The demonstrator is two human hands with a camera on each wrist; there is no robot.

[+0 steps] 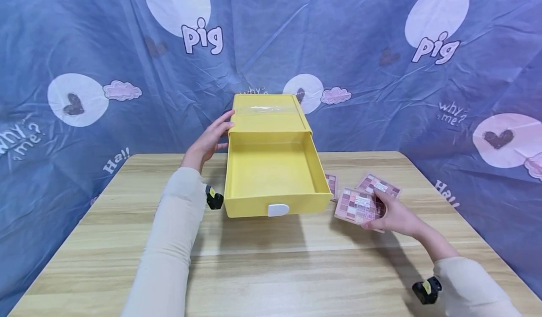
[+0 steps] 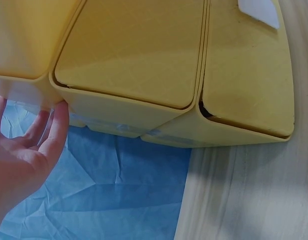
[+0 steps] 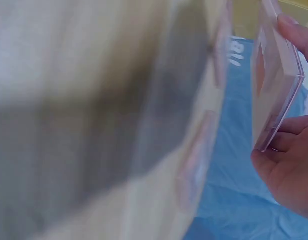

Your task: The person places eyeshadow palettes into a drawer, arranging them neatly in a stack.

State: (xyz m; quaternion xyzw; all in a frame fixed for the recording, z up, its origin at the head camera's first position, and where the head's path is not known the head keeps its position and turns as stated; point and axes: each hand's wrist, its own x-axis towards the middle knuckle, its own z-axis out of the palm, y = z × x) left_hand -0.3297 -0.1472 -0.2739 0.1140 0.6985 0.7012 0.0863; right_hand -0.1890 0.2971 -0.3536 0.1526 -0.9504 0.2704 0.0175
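A yellow drawer cabinet (image 1: 271,119) stands on the table with its top drawer (image 1: 277,166) pulled out, bare inside, a white tab (image 1: 278,210) on its front. My left hand (image 1: 209,138) rests its extended fingers against the cabinet's left side; the left wrist view shows the fingertips (image 2: 59,112) touching the wall. To the right of the drawer, my right hand (image 1: 395,216) grips a pink eyeshadow palette (image 1: 353,206) by its edges, thumb on one side and fingers on the other. In the right wrist view, this palette (image 3: 276,80) is raised off the table.
Another palette (image 1: 378,183) lies just behind the held one. A further palette (image 1: 332,184) is partly hidden beside the drawer. Lower closed drawers (image 2: 129,50) show in the left wrist view. Blue printed cloth (image 1: 262,49) hangs behind the wooden table (image 1: 271,270).
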